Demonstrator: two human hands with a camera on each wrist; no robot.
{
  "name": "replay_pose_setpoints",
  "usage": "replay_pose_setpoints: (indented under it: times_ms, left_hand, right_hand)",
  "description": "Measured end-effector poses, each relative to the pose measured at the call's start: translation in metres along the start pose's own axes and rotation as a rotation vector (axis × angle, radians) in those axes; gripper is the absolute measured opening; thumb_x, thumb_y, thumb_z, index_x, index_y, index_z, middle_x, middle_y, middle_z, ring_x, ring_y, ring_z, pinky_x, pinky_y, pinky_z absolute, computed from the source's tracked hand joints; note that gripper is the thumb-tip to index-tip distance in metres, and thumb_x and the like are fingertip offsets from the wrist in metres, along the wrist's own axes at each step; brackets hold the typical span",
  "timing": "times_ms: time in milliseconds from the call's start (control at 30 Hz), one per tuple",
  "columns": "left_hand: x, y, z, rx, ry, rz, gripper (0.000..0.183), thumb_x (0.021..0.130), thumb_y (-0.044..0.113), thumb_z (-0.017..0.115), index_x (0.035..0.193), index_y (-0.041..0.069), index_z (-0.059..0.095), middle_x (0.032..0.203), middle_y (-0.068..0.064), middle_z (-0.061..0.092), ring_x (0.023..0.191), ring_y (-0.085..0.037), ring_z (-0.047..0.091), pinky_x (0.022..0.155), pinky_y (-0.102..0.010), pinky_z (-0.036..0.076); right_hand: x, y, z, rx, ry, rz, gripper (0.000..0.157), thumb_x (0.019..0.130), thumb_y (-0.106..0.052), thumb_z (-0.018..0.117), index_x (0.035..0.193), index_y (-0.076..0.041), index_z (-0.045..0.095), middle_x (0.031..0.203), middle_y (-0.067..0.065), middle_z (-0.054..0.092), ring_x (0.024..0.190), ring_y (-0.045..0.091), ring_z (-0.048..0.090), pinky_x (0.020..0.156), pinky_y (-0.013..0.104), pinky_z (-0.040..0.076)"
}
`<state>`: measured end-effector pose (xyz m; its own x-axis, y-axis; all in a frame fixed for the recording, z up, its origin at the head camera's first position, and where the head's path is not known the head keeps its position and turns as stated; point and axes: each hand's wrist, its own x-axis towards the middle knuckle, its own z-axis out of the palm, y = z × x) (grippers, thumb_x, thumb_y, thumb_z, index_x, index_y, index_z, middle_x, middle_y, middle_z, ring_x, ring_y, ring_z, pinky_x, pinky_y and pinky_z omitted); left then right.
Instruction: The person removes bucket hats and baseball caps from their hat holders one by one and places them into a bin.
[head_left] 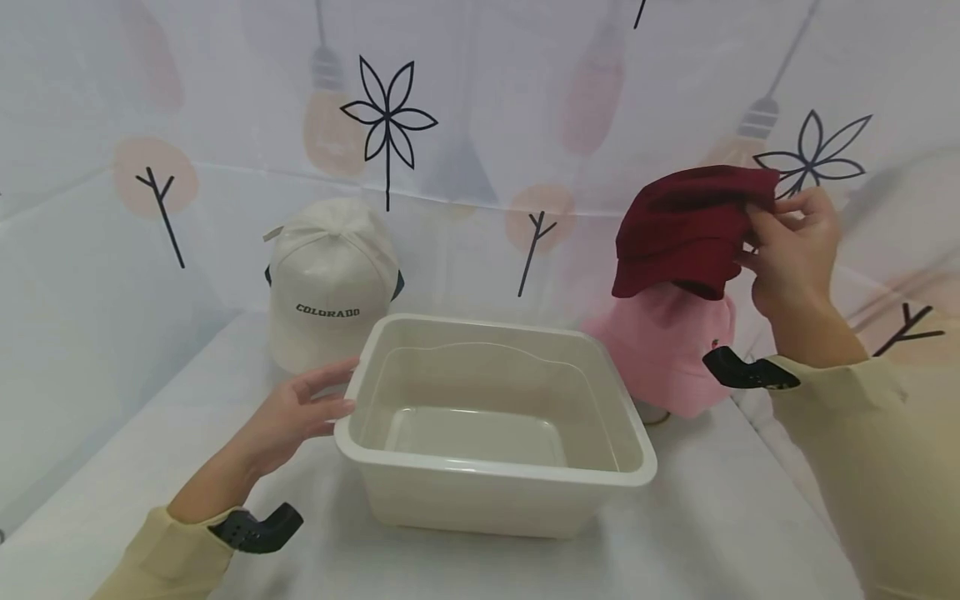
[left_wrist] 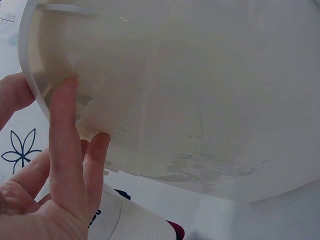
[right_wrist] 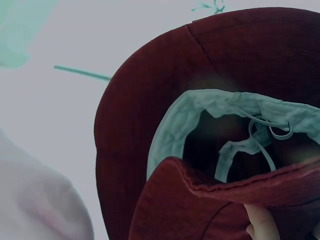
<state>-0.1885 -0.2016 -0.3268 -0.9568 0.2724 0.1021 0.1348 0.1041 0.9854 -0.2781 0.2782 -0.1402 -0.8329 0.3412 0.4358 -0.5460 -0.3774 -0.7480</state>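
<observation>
My right hand (head_left: 801,250) pinches a dark red bucket hat (head_left: 686,225) by its edge, above a pink hat (head_left: 667,346). The right wrist view looks into the red hat's underside, with a wide brim (right_wrist: 135,100), a pale inner band (right_wrist: 167,132) and a thin drawstring (right_wrist: 257,137). At the left end of a cream plastic basin (head_left: 480,508), my left hand (head_left: 288,417) touches the outer wall and rim with extended fingers (left_wrist: 65,130). Nothing lies inside the basin.
A cream cap (head_left: 330,275) lettered COLORADO stands upright behind the basin on the left. The pink hat sits at the basin's back right. White cloth (head_left: 300,517) covers the table, and a patterned curtain (head_left: 465,108) hangs behind.
</observation>
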Motion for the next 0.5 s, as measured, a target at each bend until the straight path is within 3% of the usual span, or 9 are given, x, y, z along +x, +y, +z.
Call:
replay_pose_setpoints:
  times_ms: [500]
  left_hand:
    - [0.0, 0.0, 0.0, 0.008, -0.001, 0.012, 0.062, 0.089, 0.016, 0.063, 0.143, 0.006, 0.034, 0.144, -0.019, 0.034, 0.125, -0.041, 0.039, 0.088, -0.052, 0.045]
  right_hand:
    - [-0.038, -0.004, 0.03, 0.073, -0.138, 0.026, 0.027, 0.082, 0.012, 0.062, 0.083, -0.004, 0.041, 0.079, 0.015, 0.067, 0.057, 0.023, 0.065, 0.044, 0.032, 0.052]
